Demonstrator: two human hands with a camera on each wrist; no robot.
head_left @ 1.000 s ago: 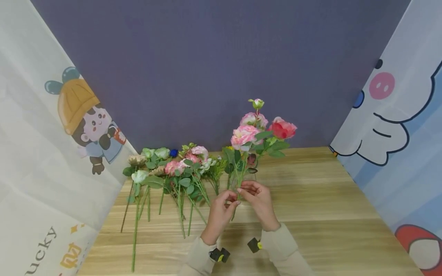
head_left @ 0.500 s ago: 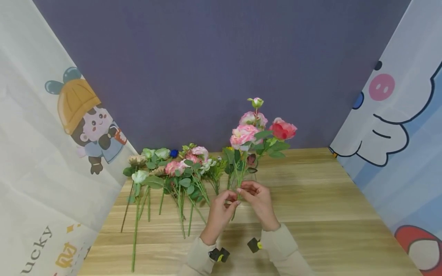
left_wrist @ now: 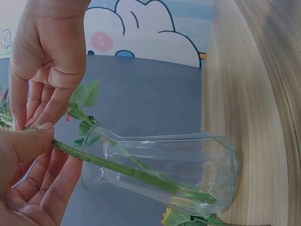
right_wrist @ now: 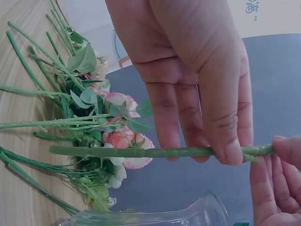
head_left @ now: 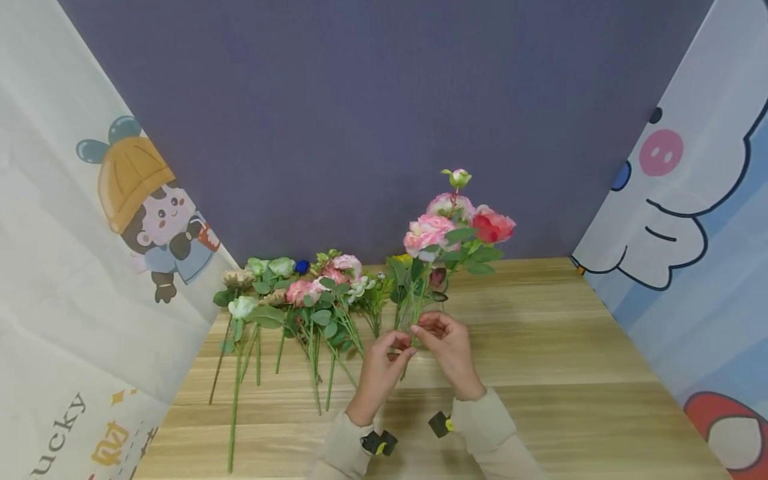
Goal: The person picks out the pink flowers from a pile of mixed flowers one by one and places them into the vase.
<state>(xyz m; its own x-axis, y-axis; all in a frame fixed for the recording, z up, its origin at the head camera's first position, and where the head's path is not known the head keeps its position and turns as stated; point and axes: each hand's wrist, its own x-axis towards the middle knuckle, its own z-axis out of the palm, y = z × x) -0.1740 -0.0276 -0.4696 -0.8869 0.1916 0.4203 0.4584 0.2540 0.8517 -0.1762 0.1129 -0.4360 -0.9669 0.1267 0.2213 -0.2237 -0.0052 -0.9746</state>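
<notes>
Both hands pinch the green stem (right_wrist: 117, 152) of an artificial flower with pink-white blooms (head_left: 429, 233) and a small bud (head_left: 459, 178) on top. My left hand (head_left: 379, 377) has thumb and fingertips on the stem, just below my right hand (head_left: 450, 350). In the right wrist view the stem's lower end sticks out free, beside a clear glass vase (right_wrist: 155, 219). The left wrist view shows the stem overlapping the vase (left_wrist: 188, 146), which stands upright on the table. A red-pink flower (head_left: 493, 225) with green leaves rises behind the held one.
Several artificial flowers lie along the left of the wooden table (head_left: 540, 373): white-green roses (head_left: 243, 307), pink blooms (head_left: 303, 291) and a blue one (head_left: 302, 267). Their stems point toward the person. A dark panel (head_left: 384, 120) stands at the back, with printed curtains (head_left: 48, 233) at both sides.
The held pink-white blooms and bud have tilted slightly to the right, closer to the red-pink flower. Both hands stay almost in the same place, pinching the stem throughout.
</notes>
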